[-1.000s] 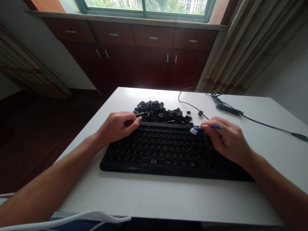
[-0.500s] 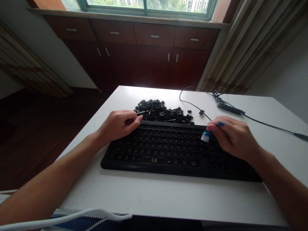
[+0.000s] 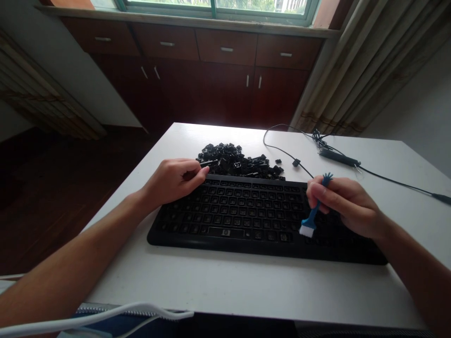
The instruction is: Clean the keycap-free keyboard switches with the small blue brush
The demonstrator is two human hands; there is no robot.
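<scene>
Pinching a blue brush (image 3: 314, 214), the right hand (image 3: 347, 204) keeps its white bristles (image 3: 307, 231) slanting down over the right part of the black keyboard (image 3: 232, 206); whether they touch it is unclear. The keyboard lies flat on the white worktop (image 3: 239, 286). The left hand (image 3: 178, 180) is curled at the keyboard's back left corner, though whether it grips it cannot be told. Keycaps (image 3: 225, 159) lie heaped just behind the keyboard, and a cable (image 3: 282, 149) curves near the right hand.

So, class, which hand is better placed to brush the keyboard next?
Probably the right hand: it grips the brush, bristles over the keyboard. The left hand sits by the far left corner.
</scene>
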